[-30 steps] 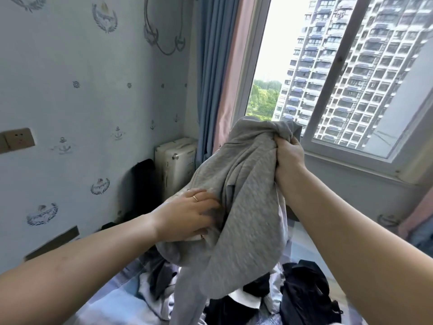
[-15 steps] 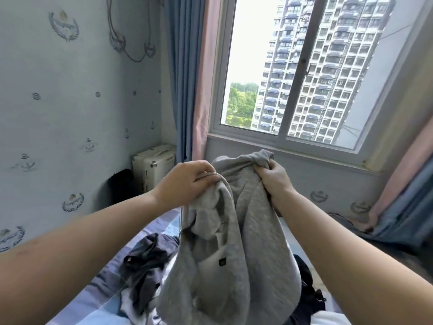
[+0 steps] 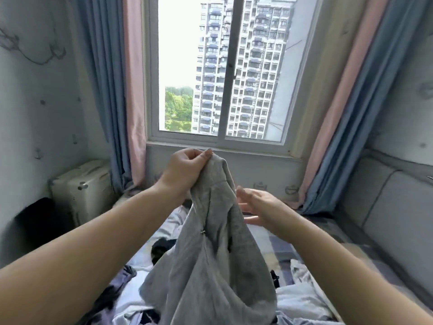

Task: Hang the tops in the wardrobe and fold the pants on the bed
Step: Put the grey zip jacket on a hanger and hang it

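While the left hand [image 3: 187, 170] pinches the grey top [image 3: 210, 254] at its upper edge, the right hand [image 3: 260, 207] hovers beside it, fingers apart, holding nothing; advise taking the opposite shoulder. Spread the garment above the bed [image 3: 304, 299] before hanging; wardrobe not in view.

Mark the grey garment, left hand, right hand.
grey garment [image 3: 210, 266]: head view, hanging body fabric.
left hand [image 3: 185, 170]: head view, back of hand.
right hand [image 3: 260, 207]: head view, open palm.
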